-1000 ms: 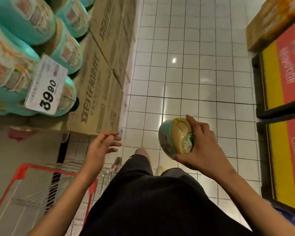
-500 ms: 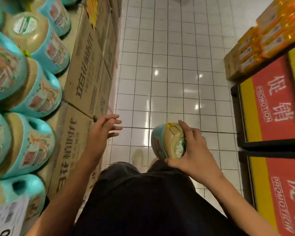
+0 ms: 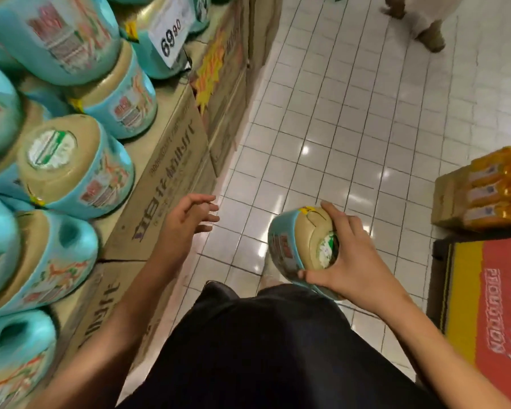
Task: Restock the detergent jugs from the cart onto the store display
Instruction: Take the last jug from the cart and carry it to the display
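My right hand (image 3: 348, 261) grips a teal detergent jug (image 3: 295, 246) with a tan top, held over the tiled floor at waist height. My left hand (image 3: 186, 219) hangs in the air with relaxed, spread fingers and holds nothing, close to the display's edge. The store display (image 3: 160, 178) on the left is built of cardboard cartons. Several teal jugs (image 3: 71, 166) lie stacked on it. The cart is out of view.
A white price tag (image 3: 171, 31) reading 69.90 hangs among the jugs. Red and yellow promotion stands (image 3: 490, 320) and orange packs (image 3: 490, 190) line the right side. Another person's feet (image 3: 425, 28) stand on the tiled aisle (image 3: 351, 113) ahead.
The view has swung up and away from the red cart along the display. My right hand keeps the jug and both hands have risen slightly; another person's feet have come into view.
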Action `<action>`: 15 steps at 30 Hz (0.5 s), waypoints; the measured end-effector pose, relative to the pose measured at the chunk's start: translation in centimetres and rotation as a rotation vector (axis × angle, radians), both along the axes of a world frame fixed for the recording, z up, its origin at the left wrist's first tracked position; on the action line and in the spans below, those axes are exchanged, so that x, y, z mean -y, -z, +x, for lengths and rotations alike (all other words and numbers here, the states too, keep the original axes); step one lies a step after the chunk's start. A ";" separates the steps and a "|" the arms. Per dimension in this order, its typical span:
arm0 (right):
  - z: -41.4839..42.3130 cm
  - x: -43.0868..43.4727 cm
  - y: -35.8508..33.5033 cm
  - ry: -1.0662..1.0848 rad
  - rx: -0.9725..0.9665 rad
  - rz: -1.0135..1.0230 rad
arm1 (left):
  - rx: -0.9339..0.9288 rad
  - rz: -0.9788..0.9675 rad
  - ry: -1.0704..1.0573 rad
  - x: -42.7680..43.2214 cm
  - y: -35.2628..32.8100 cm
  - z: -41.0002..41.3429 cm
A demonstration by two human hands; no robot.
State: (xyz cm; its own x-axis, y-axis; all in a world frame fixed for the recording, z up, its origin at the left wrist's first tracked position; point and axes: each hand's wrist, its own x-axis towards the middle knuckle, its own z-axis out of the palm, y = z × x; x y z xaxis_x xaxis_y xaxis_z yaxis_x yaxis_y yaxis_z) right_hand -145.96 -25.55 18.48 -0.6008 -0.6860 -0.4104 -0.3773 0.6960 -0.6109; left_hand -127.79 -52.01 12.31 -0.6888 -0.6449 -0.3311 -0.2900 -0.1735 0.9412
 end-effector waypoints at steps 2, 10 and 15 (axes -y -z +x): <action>-4.2 3.3 -0.6 -0.107 0.003 0.004 | 0.012 -0.019 -0.063 1.7 -0.4 -2.2; -15.2 18.6 -5.7 -0.605 -0.019 -0.036 | 0.002 -0.104 -0.375 7.2 -3.0 -6.8; -15.9 29.2 -9.9 -0.954 -0.088 -0.083 | 0.015 -0.218 -0.462 10.0 -2.9 -6.5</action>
